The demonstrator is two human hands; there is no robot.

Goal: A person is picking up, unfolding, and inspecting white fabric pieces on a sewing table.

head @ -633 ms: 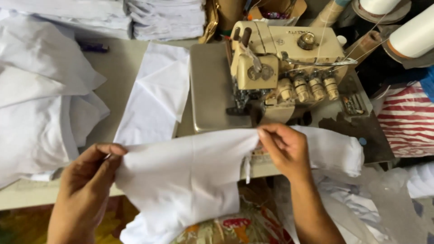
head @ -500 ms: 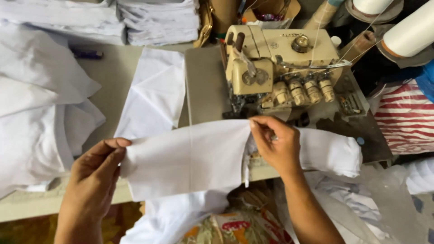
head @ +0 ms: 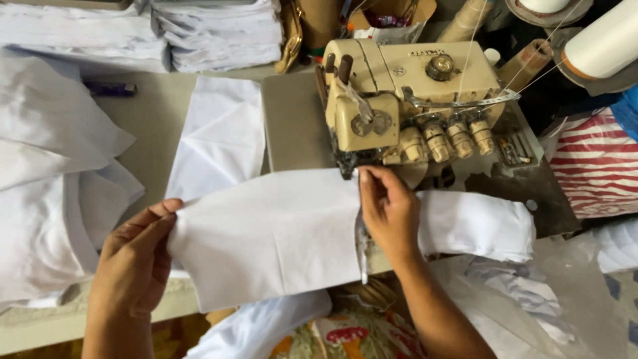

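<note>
Cluttered sewing table (head: 153, 126): left hand (head: 133, 262) pinches white fabric piece (head: 266, 233); right hand (head: 389, 213) fingers pressed together, feeding edge at overlock machine (head: 399, 100). Next: careful edge alignment.

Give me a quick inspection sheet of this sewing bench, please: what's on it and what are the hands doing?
Surface: pale table, mostly covered by cloth.
Job's things: white fabric piece stretched between both hands, its edge at the cream sewing machine.
Clutter: folded white piece; white stacks; dark pen-like object.
Hands: left hand pinches the fabric's left edge; right hand presses it by the needle area.
Cables: threads run from cones to the machine.
Surroundings: striped cloth, plastic sheet.
</note>
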